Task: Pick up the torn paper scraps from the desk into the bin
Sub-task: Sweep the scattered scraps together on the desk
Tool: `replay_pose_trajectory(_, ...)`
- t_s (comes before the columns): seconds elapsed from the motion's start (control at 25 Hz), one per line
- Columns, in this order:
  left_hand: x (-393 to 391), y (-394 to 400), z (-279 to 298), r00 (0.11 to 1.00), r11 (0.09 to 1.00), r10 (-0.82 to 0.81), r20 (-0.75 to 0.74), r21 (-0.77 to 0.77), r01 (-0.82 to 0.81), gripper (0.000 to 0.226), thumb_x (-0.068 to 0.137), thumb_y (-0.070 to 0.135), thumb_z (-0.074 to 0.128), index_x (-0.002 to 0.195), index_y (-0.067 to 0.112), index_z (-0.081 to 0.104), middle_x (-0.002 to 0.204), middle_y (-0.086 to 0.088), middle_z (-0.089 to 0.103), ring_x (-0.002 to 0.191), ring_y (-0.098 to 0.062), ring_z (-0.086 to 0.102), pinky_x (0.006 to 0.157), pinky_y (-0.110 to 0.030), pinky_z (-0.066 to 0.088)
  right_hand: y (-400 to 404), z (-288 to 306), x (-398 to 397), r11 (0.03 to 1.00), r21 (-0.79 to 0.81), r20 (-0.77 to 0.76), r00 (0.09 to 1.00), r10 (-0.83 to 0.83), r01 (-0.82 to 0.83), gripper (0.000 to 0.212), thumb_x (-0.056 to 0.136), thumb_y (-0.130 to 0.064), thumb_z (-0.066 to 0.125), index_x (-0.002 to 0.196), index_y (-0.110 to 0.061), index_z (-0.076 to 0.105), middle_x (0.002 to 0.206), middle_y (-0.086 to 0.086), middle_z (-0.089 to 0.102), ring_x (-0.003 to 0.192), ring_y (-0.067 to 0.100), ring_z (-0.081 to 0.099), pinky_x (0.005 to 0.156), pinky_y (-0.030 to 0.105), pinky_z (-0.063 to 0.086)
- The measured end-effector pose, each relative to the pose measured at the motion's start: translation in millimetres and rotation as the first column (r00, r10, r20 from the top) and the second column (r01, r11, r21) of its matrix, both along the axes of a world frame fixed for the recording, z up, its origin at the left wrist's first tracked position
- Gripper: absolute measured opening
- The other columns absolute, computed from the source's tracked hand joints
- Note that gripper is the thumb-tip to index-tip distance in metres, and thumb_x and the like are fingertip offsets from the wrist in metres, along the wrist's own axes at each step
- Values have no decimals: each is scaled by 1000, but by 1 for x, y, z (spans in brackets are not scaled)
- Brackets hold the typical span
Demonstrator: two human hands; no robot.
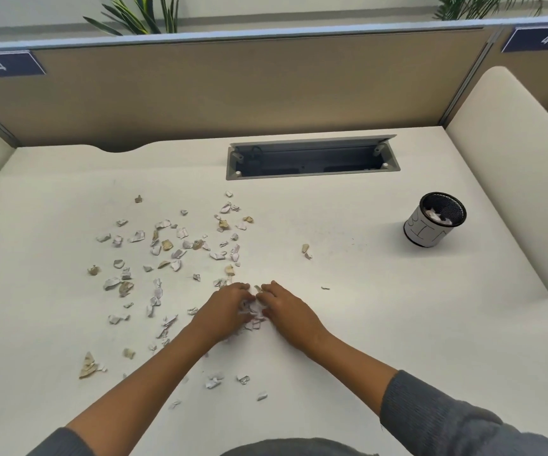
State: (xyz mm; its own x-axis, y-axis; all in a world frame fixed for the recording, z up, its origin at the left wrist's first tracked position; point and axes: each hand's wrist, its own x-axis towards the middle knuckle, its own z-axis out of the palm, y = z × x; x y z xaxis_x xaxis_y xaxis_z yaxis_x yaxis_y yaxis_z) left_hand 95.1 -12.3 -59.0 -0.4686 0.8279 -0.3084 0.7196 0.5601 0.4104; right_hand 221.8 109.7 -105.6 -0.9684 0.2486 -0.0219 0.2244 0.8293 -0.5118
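Both hands, left [229, 306] and right [285, 307], cup a small heap of torn white paper scraps [252, 313] on the white table [364, 324], fingers curled around it. Next, probably lift the heap right to the black mesh bin [435, 219].

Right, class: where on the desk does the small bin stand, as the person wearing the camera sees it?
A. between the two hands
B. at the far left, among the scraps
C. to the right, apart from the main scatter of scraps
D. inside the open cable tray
C: the bin stands on the right of the desk, well clear of the torn paper scraps that lie mostly left of centre.
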Motion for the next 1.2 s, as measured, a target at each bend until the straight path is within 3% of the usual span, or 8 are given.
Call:
replay_pose_trajectory(0.16, 17, -6, -4, 998, 1000, 14, -57, 20, -13, 19, 88, 11, 58, 98, 10, 75, 116, -7, 67, 104, -26, 64, 85, -35, 50, -6, -6, 15, 994, 107, -2, 1000, 11, -11, 24, 92, -5, 53, 113, -12, 62, 120, 4, 60, 110, 23, 57, 70, 39, 55)
replay_pose_trajectory(0.36, 24, -10, -10, 995, 993, 93, -32, 82, -90, 20, 89, 9, 58, 99, 10, 75, 101, -4, 71, 94, -22, 65, 82, -32, 50, -6, 0, 27, 984, 173, 6, 999, -51, 50, 15, 97, -11, 49, 91, -8, 62, 94, 6, 60, 89, 27, 57, 62, 41, 49)
replay_pose_trajectory(0.56, 19, -9, -3, 954, 943, 292, 72, 142, -300, 20, 83, 3, 64, 95, 12, 78, 95, -2, 76, 86, -15, 69, 76, -19, 47, 2, 15, 38, 909, -230, 11, 935, -355, 348, 11, 89, -20, 61, 83, -16, 69, 81, -5, 68, 75, 12, 62, 69, 25, 50)
replay_pose_trajectory(0.64, 17, -7, 4, 920, 906, 363, 146, 177, -385, 17, 79, 4, 70, 91, 13, 79, 87, -2, 77, 77, -9, 67, 72, -13, 45, 6, 20, 43, 690, -536, 97, 848, -521, 486, 4, 82, -19, 71, 79, -16, 71, 72, -5, 71, 65, 6, 65, 64, 19, 51)
replay_pose_trajectory(0.76, 15, -2, 19, 865, 846, 430, 259, 220, -486, 13, 74, 4, 77, 84, 13, 80, 72, 1, 74, 65, -2, 64, 61, -7, 43, 11, 31, 49, 204, -857, 296, 776, -557, 474, 14, 84, -12, 73, 97, -7, 69, 80, 6, 71, 69, 12, 66, 67, 20, 52)
replay_pose_trajectory(0.96, 30, 18, 42, 847, 833, 400, 349, 248, -495, 12, 72, 5, 78, 80, 15, 79, 66, 2, 72, 62, -9, 66, 56, -8, 46, 17, 43, 53, -431, -862, 486, 681, -548, 269, 18, 94, 0, 54, 103, 6, 68, 93, 9, 66, 86, 16, 61, 73, 19, 58)
replay_pose_trajectory(1.08, 51, 38, 51, 851, 858, 334, 405, 244, -452, 11, 73, 9, 78, 82, 16, 80, 66, 1, 73, 65, -10, 69, 58, -12, 50, 17, 45, 52, -618, -772, 544, 656, -523, 147, 18, 95, 1, 52, 103, 10, 65, 97, 17, 65, 88, 21, 63, 75, 25, 60)
replay_pose_trajectory(1.2, 71, 56, 54, 868, 888, 252, 427, 255, -383, 8, 74, 14, 78, 82, 17, 80, 68, 6, 73, 62, 0, 67, 59, -12, 49, 18, 47, 52, -613, -778, 523, 683, -511, 137, 24, 97, -3, 47, 106, 9, 66, 99, 18, 70, 85, 21, 67, 77, 26, 59)
